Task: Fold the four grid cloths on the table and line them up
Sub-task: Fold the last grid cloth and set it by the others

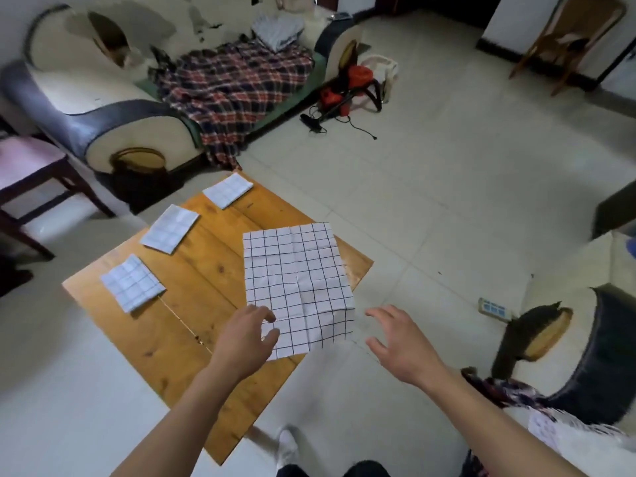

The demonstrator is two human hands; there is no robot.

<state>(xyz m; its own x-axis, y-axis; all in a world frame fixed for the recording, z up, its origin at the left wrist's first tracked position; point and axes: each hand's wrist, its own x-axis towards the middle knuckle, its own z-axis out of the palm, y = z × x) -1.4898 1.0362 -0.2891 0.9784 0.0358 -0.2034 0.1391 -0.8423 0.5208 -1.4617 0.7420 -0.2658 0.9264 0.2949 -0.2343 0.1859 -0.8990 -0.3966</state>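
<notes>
Both forearms bare, reaching forward from the lower edge of the head view. Left hand [246, 339]: palm down, fingers loosely curled, fingertips over the near left corner of the unfolded cloth [296, 284]; actual contact cannot be told. Right hand [395, 342]: palm down, fingers spread and relaxed, thumb toward the cloth, just beside the cloth's near right corner and apart from it. Hands level with each other, one at either near corner.

Nothing here can be read. The grid cloths [296, 287] on the bench [206, 321] carry only ruled lines, no lettering, and the small blue-and-white item on the floor [494, 309] is too blurred to make out.
</notes>
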